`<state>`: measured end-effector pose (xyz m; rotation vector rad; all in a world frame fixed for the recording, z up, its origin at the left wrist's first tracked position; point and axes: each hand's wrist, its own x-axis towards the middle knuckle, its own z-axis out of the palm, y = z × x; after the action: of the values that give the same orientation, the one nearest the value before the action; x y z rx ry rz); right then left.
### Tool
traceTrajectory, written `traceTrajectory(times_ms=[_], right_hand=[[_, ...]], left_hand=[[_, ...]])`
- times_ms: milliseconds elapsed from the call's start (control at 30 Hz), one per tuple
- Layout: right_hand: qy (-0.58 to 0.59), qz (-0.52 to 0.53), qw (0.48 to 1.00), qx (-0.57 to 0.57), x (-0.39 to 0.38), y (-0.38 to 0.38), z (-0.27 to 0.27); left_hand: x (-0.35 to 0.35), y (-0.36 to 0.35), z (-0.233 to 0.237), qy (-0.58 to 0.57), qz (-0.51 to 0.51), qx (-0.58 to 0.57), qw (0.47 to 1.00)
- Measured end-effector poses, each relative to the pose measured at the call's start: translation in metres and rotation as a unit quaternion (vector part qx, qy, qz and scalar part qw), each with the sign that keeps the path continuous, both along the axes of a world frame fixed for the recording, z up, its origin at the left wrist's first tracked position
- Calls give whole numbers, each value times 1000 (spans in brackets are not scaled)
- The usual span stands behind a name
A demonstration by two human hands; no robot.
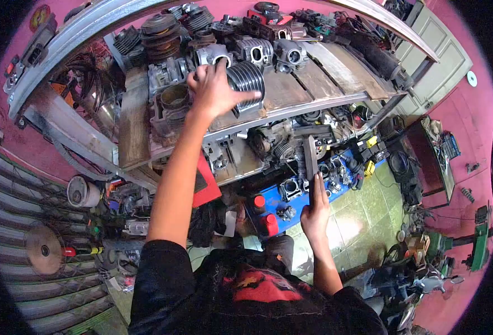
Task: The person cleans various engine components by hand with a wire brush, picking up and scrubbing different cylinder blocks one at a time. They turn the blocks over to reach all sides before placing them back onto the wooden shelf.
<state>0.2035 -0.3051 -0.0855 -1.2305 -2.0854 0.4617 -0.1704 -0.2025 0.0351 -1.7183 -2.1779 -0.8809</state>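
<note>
- Up on the wooden shelf (291,92), the left hand (215,92) lies spread wide against the finned cylinder (247,80), not clearly gripping it.
- Lower down, the right hand (315,211) holds a flat metal bar (310,159) upright.
- The cylinder sits near the shelf's front edge, so a one-handed pull could tip it off.
- Crowded engine parts (257,50) beside it may get knocked.

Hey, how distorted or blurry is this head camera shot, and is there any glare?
Head view: strong fisheye bends the shelf rail into an arc, with black vignetting in the corners. The light is even, with no harsh glare. The left hand on the finned cylinder and the right hand look slightly soft, and detail fades toward the edges.
</note>
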Motion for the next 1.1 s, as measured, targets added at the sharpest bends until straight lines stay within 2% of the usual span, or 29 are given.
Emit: traceTrajectory(times_ms=[33, 100, 167, 267, 333, 433, 533, 633, 733, 833, 900, 967, 1100], right_hand=[[0, 0, 1000, 1, -4, 3, 7], [-12, 25, 998, 50, -12, 12, 30], [-12, 55, 993, 104, -25, 28, 56], [-49, 80, 984, 151, -53, 53, 100], [-89, 124, 967, 203, -77, 65, 129], [-191, 116, 934, 279, -117, 79, 151], [-179, 96, 923, 326, -154, 100, 149], [-150, 116, 943, 273, -180, 123, 172], [-145, 143, 934, 295, -203, 148, 179], [-147, 146, 924, 322, -205, 141, 174], [-135, 161, 927, 310, -181, 113, 164], [-145, 129, 929, 315, -149, 86, 153], [-130, 135, 939, 287, -143, 97, 156]], left_hand=[[10, -7, 2, 11, 37, -5, 999], [22, -8, -10, -21, 36, -19, 999], [33, -6, -22, -7, 89, 28, 996], [39, -6, -26, -34, 98, 62, 993], [39, -5, -27, -32, 106, 82, 990], [41, -6, -30, -29, 106, 89, 990], [38, -5, -31, -33, 96, 81, 991], [36, -8, -33, -36, 87, 75, 993], [33, -3, -32, -1, 99, 54, 994], [35, -5, -28, -2, 111, 30, 993], [38, -4, -21, -9, 132, 2, 991], [43, -5, -10, -9, 145, -20, 989], [44, -5, -6, -52, 135, -40, 989]])
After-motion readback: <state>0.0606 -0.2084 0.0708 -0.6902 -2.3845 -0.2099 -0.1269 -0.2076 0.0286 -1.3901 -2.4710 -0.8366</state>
